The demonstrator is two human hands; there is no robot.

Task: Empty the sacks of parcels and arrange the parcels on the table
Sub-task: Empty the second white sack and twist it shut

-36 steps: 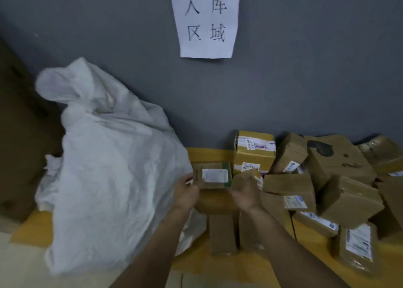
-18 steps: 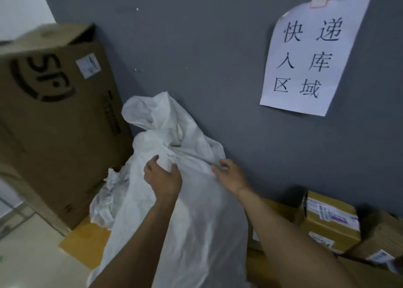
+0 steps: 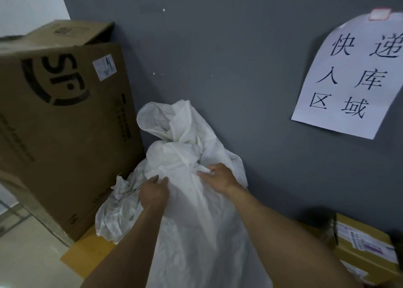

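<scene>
A full white sack [image 3: 196, 222] leans against the grey wall on the yellow table [image 3: 82, 250], its tied neck bunched at the top. My left hand [image 3: 153, 193] grips the sack's cloth on its left shoulder. My right hand [image 3: 219, 177] pinches a fold of the cloth just below the knot. A yellow-brown parcel [image 3: 366, 244] with a white label lies at the lower right on the table; other parcels are out of view.
A large brown cardboard box [image 3: 65, 122] with a black logo stands left of the sack, touching it. A crumpled white sack [image 3: 117, 205] lies between the box and the full sack. A paper sign [image 3: 353, 78] hangs on the wall. Floor shows at lower left.
One second ago both hands held a small parcel by the pile at the right. They let it go and moved left onto the sack, and the right hand now pinches cloth near the knot.
</scene>
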